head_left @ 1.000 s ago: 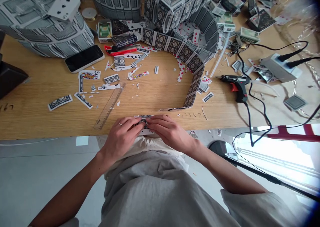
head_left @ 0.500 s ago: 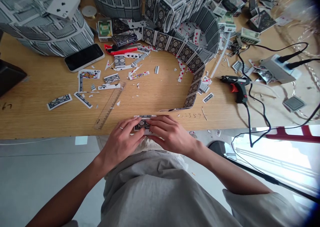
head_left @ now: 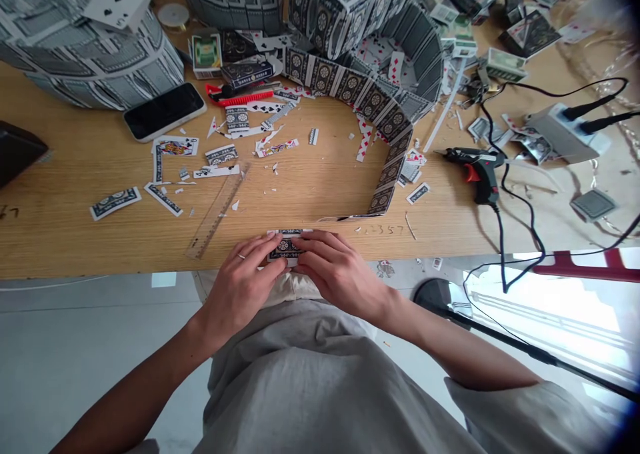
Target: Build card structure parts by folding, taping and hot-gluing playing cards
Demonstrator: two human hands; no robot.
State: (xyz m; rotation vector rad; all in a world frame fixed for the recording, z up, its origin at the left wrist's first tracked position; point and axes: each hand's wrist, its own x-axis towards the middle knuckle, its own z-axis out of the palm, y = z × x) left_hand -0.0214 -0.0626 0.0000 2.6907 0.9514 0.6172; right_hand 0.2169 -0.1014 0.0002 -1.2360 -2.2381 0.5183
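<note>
At the table's front edge lies a dark-backed playing card, with white strips showing along its edges. My left hand grips its left side, fingertips on top and thumb at the near edge. From the right, my right hand holds the same card, its fingers covering that end. Just beyond them stands a curved wall of joined cards, whose near end runs toward my hands. Left of my left hand is a clear ruler.
Card scraps, a red-handled cutter and a phone lie at the left. A glue gun with its cable and a white power strip sit at the right. Large card-covered structures stand at the back.
The view has shifted slightly. Both hands keep their hold on the card; my right thumb has tucked in a little closer beneath the fingers.
</note>
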